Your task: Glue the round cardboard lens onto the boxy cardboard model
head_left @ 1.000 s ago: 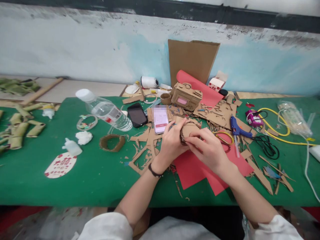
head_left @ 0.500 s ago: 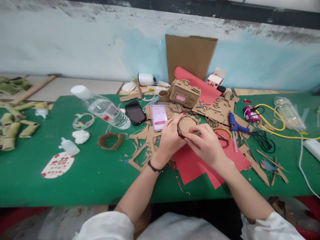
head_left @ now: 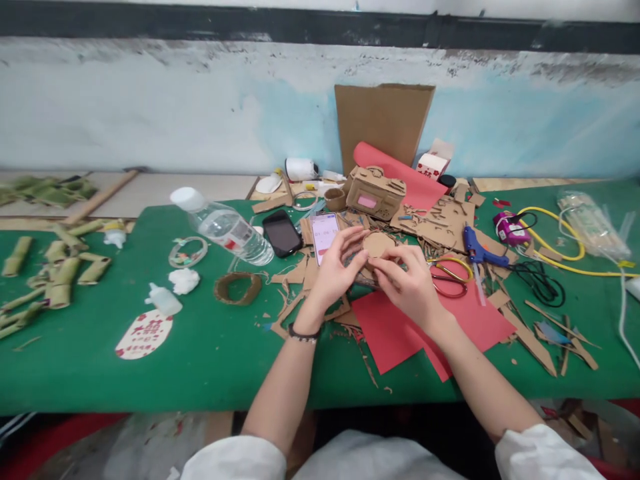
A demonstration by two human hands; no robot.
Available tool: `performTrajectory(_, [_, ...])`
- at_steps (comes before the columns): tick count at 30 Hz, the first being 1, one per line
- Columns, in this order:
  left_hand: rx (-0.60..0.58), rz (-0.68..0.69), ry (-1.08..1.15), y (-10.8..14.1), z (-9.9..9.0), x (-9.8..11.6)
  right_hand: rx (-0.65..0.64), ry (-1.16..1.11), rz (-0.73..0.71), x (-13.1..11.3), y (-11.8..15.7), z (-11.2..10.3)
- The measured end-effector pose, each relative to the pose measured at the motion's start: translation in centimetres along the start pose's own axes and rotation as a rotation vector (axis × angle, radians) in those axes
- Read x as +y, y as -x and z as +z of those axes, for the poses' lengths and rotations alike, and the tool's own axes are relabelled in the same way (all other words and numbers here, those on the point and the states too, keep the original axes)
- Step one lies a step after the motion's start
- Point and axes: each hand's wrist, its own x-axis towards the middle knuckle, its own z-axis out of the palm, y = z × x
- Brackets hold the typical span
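Between my hands is a round cardboard piece [head_left: 379,244], its flat face turned up. My left hand [head_left: 340,265] grips its left edge with fingers and thumb curled round it. The fingertips of my right hand [head_left: 410,280] are pinched together at its near right edge. Beneath my hands lie red paper sheets [head_left: 387,330] and cardboard scraps [head_left: 295,300]. A lit phone [head_left: 325,233] is just beyond my left hand, and scissors [head_left: 453,279] with yellow and red handles rest right of my right hand. Behind stands a cardboard camera model [head_left: 376,193].
A blue glue gun [head_left: 481,250] and purple plug block [head_left: 511,229] with cables lie to the right. On the left are a tilted water bottle [head_left: 225,230], a dark phone [head_left: 282,233], a cardboard ring [head_left: 237,288] and cut green stalks [head_left: 63,280]. A cardboard sheet [head_left: 383,127] leans on the wall.
The view has shifted, so the table's contents appear farther right and slightly lower. My hands still hold the round cardboard piece; my left fingers have shifted slightly on it.
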Motion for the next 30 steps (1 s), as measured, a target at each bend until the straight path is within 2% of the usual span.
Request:
performTrajectory(5, [0.056, -0.001, -0.058, -0.2, 1.2, -0.9, 0.089, 0.02, 0.024, -0.4, 0.2, 1.2])
performTrajectory(12, [0.177, 0.025, -0.025, -0.1, 2.3, -0.9, 0.129, 0.081, 0.061, -0.9, 0.3, 2.3])
performTrajectory(19, [0.127, 0.003, 0.042, -0.3, 1.6, -0.8, 0.183, 0.135, 0.006, -0.9, 0.9, 2.5])
performTrajectory(24, [0.18, 0.016, -0.015, -0.6, 2.4, -1.1, 0.135, 0.222, 0.022, -0.7, 0.8, 3.3])
performTrajectory(27, [0.202, -0.021, -0.008, -0.6, 2.3, -0.8, 0.14, 0.211, 0.048, -0.5, 1.1, 3.8])
performTrajectory(30, [0.121, -0.083, 0.053, -0.4, 1.5, -0.4, 0.157, 0.166, 0.061, -0.3, 1.5, 3.9])
